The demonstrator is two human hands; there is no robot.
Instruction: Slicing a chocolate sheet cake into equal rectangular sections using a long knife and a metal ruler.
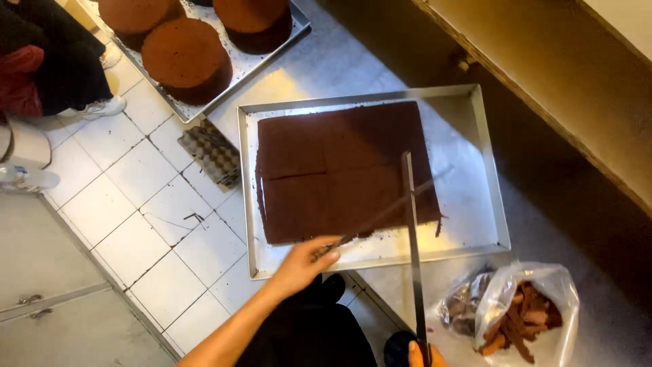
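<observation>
Left hand (302, 261) grasping a thin rod (387, 211) laid across the chocolate slab (326, 170), right hand (421, 355) at six o'clock gripping a long knife (411, 238).

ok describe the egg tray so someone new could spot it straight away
Start at the big steel tray holding the flat brown slab cake. Just off its upper left corner, on the white tiled floor, lies the egg tray. It is the only grey, dimpled thing there, between the slab's tray and the tray of round cakes.
</observation>
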